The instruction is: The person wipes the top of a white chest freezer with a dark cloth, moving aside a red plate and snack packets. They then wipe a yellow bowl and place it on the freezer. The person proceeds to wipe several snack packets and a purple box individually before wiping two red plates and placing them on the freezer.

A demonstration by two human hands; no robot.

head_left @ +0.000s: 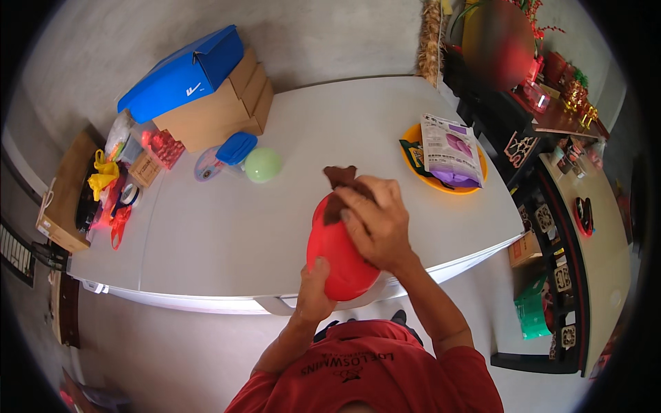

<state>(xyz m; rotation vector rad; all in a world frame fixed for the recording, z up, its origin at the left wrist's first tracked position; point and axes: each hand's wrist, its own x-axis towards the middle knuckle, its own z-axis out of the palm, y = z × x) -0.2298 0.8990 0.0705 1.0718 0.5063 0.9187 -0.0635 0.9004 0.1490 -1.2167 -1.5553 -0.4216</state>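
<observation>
In front of me, over the near edge of the white table, a red bowl is tilted. My left hand grips its lower left rim, thumb on the red surface. A brown cloth is bunched under the fingers of my right hand, which presses it against the bowl's upper side. One end of the cloth sticks up past the fingertips. The bowl's far side and part of its right edge are hidden by my right hand.
A yellow plate with a white and purple packet stands on the right. Behind the bowl sit a pale green round container and a blue lid. Boxes under a blue shoebox are back left. Dark shelving stands right.
</observation>
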